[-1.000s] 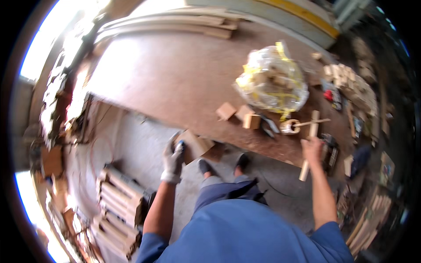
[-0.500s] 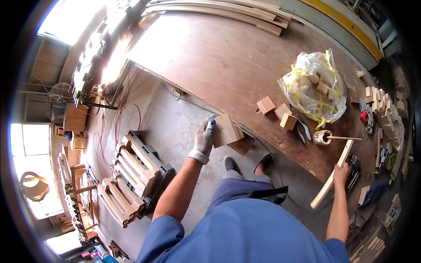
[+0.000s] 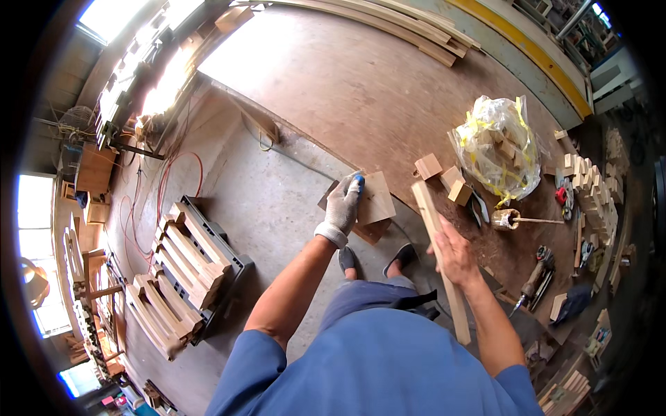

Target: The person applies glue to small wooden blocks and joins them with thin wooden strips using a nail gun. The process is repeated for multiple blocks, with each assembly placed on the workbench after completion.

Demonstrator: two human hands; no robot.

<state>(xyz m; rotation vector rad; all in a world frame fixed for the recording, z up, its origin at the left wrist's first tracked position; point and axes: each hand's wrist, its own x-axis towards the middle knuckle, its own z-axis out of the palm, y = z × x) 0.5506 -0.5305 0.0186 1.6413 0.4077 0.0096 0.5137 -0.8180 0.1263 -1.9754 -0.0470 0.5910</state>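
My left hand (image 3: 340, 211), in a pale work glove with a blue patch at a fingertip, is closed on the edge of a squarish wooden board (image 3: 378, 197). Darker wood (image 3: 372, 231) shows beneath that board, by the workbench edge. My bare right hand (image 3: 456, 255) grips a long, pale wooden strip (image 3: 451, 295) around its middle. The strip slants from the bench edge back toward my body, apart from the board. Past its far end lie small wooden blocks (image 3: 429, 166) and pliers (image 3: 479, 208) on the bench.
The brown workbench (image 3: 347, 90) carries a clear plastic bag of wood pieces (image 3: 496, 149), a pot with a stick (image 3: 505, 219) and a hand tool (image 3: 534, 277). Long planks (image 3: 402, 24) lie at the far edge. Slatted wooden pieces (image 3: 187, 256) rest on a black pallet at left.
My right hand has swung left with the wooden strip, away from the tool at the right, which now shows fully. My left hand has shifted slightly right with the board.
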